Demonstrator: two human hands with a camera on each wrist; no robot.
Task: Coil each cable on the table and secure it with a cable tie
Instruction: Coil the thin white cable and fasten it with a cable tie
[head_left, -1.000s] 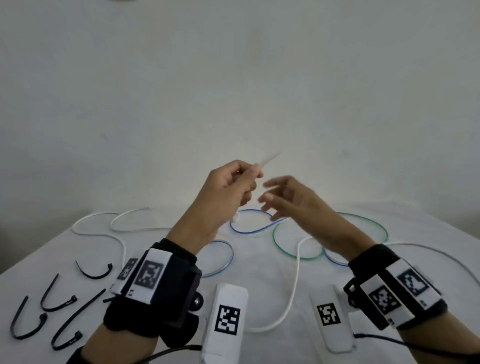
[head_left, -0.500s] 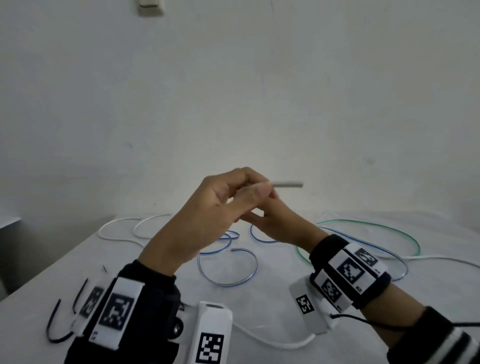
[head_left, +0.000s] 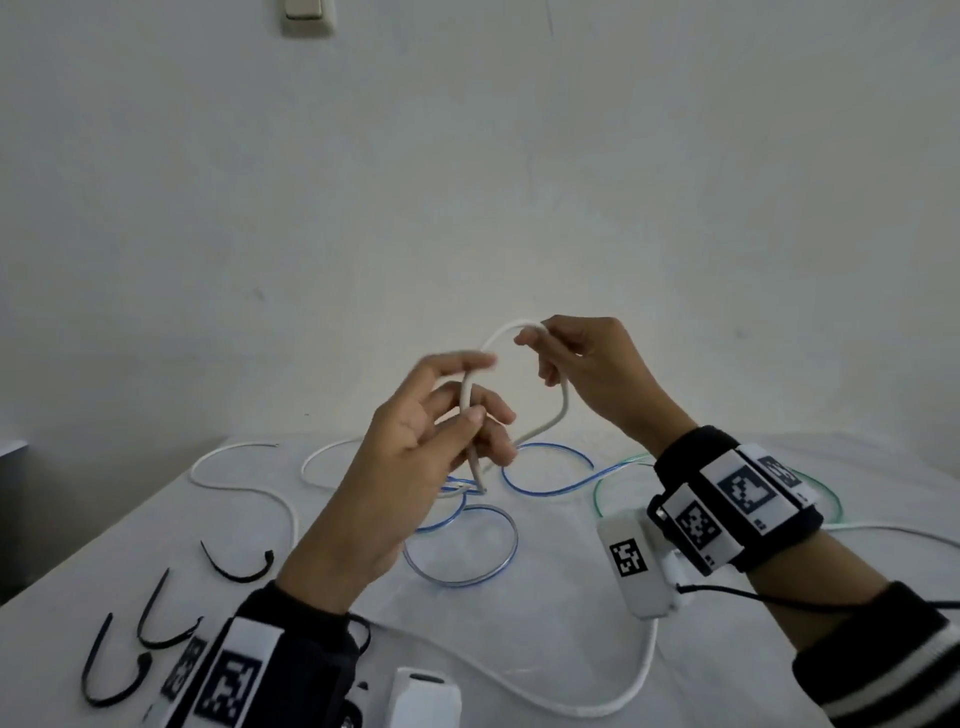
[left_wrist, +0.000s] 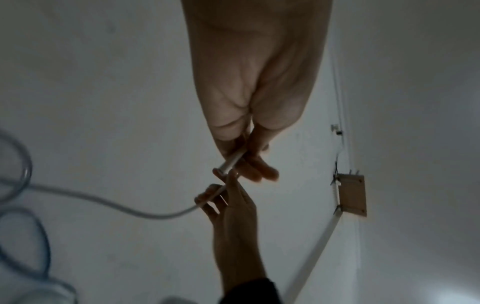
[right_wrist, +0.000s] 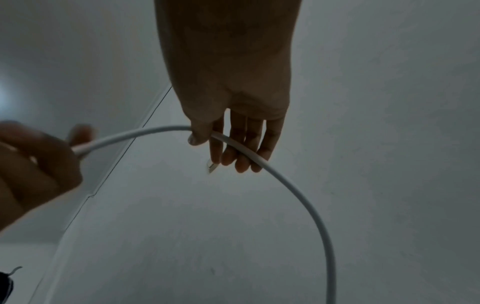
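Observation:
A thick white cable (head_left: 558, 413) arches in the air above the table between both hands. My left hand (head_left: 462, 410) pinches it near its cut end, which points down at the table. My right hand (head_left: 561, 353) holds the top of the arch between thumb and fingers (right_wrist: 244, 156); from there the cable (right_wrist: 298, 193) curves down. In the left wrist view the cable end (left_wrist: 231, 162) sticks out of my left hand (left_wrist: 246, 156) beside the right hand's fingers. Several black cable ties (head_left: 239, 566) lie at the table's left front.
A blue cable (head_left: 467, 545) loops on the white table (head_left: 545, 623) under my hands, a green cable (head_left: 613, 478) lies to the right, and a thin white cable (head_left: 244, 483) curls at the far left. The thick cable's slack (head_left: 597, 701) trails along the front edge.
The right hand has taken hold of the white cable and moved up and right, away from the left hand, drawing an arch of cable between them. The view has tilted up.

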